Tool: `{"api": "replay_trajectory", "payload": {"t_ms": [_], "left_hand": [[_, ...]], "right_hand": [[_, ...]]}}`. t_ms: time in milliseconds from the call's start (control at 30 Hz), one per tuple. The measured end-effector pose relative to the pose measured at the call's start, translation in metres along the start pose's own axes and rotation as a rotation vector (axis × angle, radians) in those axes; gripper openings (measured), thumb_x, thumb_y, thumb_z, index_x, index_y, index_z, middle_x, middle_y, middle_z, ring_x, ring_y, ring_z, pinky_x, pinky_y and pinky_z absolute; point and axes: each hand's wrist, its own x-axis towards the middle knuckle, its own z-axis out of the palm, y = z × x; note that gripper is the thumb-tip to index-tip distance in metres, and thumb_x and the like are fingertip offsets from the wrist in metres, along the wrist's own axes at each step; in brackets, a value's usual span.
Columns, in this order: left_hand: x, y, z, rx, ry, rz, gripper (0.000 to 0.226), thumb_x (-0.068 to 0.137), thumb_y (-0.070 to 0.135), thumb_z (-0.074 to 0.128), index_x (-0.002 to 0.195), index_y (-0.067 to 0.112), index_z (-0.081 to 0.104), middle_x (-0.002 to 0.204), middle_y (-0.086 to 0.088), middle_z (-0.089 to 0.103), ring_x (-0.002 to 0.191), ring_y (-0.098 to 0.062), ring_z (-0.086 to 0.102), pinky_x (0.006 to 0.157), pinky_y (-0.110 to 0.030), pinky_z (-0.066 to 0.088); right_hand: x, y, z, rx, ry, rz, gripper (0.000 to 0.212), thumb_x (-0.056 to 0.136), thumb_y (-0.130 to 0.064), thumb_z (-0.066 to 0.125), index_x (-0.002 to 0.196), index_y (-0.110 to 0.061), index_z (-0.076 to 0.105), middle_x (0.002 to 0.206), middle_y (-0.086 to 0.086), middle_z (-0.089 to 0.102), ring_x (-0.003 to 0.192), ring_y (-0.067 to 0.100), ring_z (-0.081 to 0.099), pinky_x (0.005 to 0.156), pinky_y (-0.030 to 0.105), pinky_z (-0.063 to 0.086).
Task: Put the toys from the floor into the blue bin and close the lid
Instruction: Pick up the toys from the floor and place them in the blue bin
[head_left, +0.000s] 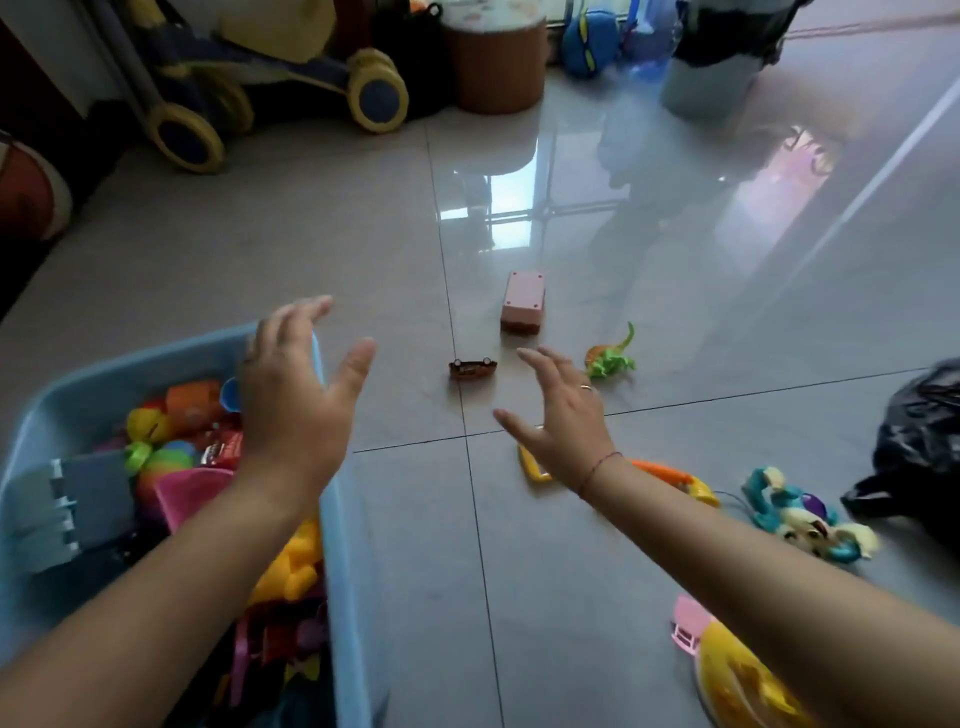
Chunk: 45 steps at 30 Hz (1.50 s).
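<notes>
The blue bin (332, 519) stands at the left, uncovered and already well filled with toys; no lid is visible. The left hand (296, 395) hovers over the bin's right rim, fingers spread, holding nothing. On the tiled floor (311, 234) just beyond the hands lie a small brown toy car (472, 368), then a pink block (523, 302), then a green and orange dinosaur (609, 358). The right hand (563, 410) is likewise open and empty, poised above a yellow and orange toy (675, 475) that it partly hides. Further right lie a teal figure toy (800, 512), a black bag (919, 447) and, nearest the camera, a pink piece (688, 623) beside a yellow toy (737, 675).

Recommended procedure: collect the nearest small items first, one in each hand. Pinch the car across its sides. Release each toy low inside the bin so that nothing bounces out or piles above the rim, where it could obstruct the lid.
</notes>
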Motion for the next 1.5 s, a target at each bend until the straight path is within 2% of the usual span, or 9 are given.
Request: {"api": "replay_trajectory", "payload": {"t_ms": [267, 367, 500, 600, 733, 967, 1167, 1333, 1500], "left_hand": [[0.041, 0.0, 0.188, 0.571, -0.681, 0.194, 0.07, 0.091, 0.056, 0.041, 0.149, 0.027, 0.016, 0.159, -0.005, 0.011, 0.146, -0.026, 0.008, 0.115, -0.043, 0.011], [0.044, -0.029, 0.22, 0.695, -0.773, 0.132, 0.072, 0.092, 0.057, 0.039, 0.15, 0.029, 0.008, 0.16, -0.004, 0.003, 0.147, -0.026, 0.001, 0.117, -0.046, 0.005], [0.051, -0.044, 0.24, 0.706, -0.818, 0.102, 0.074, 0.092, 0.054, 0.043, 0.151, 0.03, 0.003, 0.159, -0.004, 0.006, 0.146, -0.028, 0.008, 0.115, -0.047, 0.014], [0.054, -0.043, 0.249, 0.583, -0.873, 0.105, 0.067, 0.094, 0.041, 0.048, 0.149, 0.032, 0.012, 0.151, -0.005, 0.028, 0.135, -0.031, 0.031, 0.105, -0.044, 0.034], [0.049, -0.045, 0.251, 0.488, -0.795, 0.147, 0.048, 0.094, 0.02, 0.05, 0.139, 0.029, 0.037, 0.135, -0.004, 0.049, 0.123, -0.03, 0.044, 0.095, -0.041, 0.043], [0.034, -0.034, 0.215, 0.37, -0.707, 0.159, 0.026, 0.095, 0.018, 0.049, 0.121, 0.017, 0.053, 0.117, -0.008, 0.06, 0.112, -0.028, 0.049, 0.087, -0.04, 0.045], [0.027, 0.001, 0.088, 0.101, -0.335, 0.185, 0.033, 0.094, 0.019, 0.05, 0.127, 0.018, 0.051, 0.117, -0.003, 0.06, 0.108, -0.023, 0.052, 0.086, -0.033, 0.043], [-0.007, -0.03, -0.048, 0.116, -0.041, 0.097, 0.037, 0.09, 0.012, 0.058, 0.127, 0.012, 0.055, 0.116, -0.011, 0.063, 0.109, -0.028, 0.054, 0.091, -0.033, 0.04], [-0.063, -0.1, -0.133, 0.31, -0.048, -0.095, 0.036, 0.087, 0.009, 0.061, 0.122, 0.011, 0.057, 0.109, -0.017, 0.064, 0.101, -0.038, 0.057, 0.083, -0.045, 0.045]], "right_hand": [[0.057, 0.143, -0.005, -0.37, -0.148, 0.256, 0.075, 0.082, -0.055, 0.057, 0.145, -0.035, 0.022, 0.157, 0.004, 0.012, 0.141, 0.032, 0.018, 0.109, 0.051, 0.023], [0.074, 0.161, 0.007, -0.419, -0.21, 0.27, 0.076, 0.082, -0.056, 0.056, 0.146, -0.037, 0.017, 0.158, 0.002, 0.006, 0.142, 0.034, 0.013, 0.111, 0.054, 0.021], [0.092, 0.173, 0.017, -0.431, -0.289, 0.238, 0.078, 0.083, -0.055, 0.056, 0.146, -0.038, 0.014, 0.159, 0.0, 0.001, 0.14, 0.036, 0.017, 0.11, 0.05, 0.026], [0.096, 0.179, 0.021, -0.448, -0.26, 0.204, 0.067, 0.083, -0.051, 0.057, 0.142, -0.033, 0.029, 0.157, 0.003, 0.012, 0.136, 0.036, 0.024, 0.108, 0.045, 0.028], [0.09, 0.181, 0.027, -0.402, -0.117, 0.163, 0.041, 0.083, -0.039, 0.061, 0.122, -0.026, 0.055, 0.141, 0.006, 0.039, 0.124, 0.034, 0.038, 0.099, 0.041, 0.034], [0.068, 0.144, 0.018, -0.185, 0.058, 0.139, 0.031, 0.079, -0.03, 0.07, 0.108, -0.02, 0.065, 0.123, 0.008, 0.05, 0.111, 0.035, 0.046, 0.094, 0.04, 0.036], [0.042, 0.01, -0.006, 0.182, 0.241, -0.098, 0.036, 0.077, -0.029, 0.072, 0.111, -0.019, 0.065, 0.12, 0.009, 0.052, 0.111, 0.029, 0.048, 0.097, 0.032, 0.037], [0.007, -0.123, -0.005, 0.343, 0.046, -0.426, 0.038, 0.078, -0.029, 0.071, 0.114, -0.019, 0.064, 0.123, 0.009, 0.049, 0.112, 0.024, 0.051, 0.096, 0.039, 0.047], [-0.026, -0.19, 0.036, 0.311, -0.178, -0.673, 0.039, 0.076, -0.03, 0.071, 0.113, -0.016, 0.067, 0.124, 0.012, 0.054, 0.106, 0.034, 0.054, 0.09, 0.047, 0.049]]}}
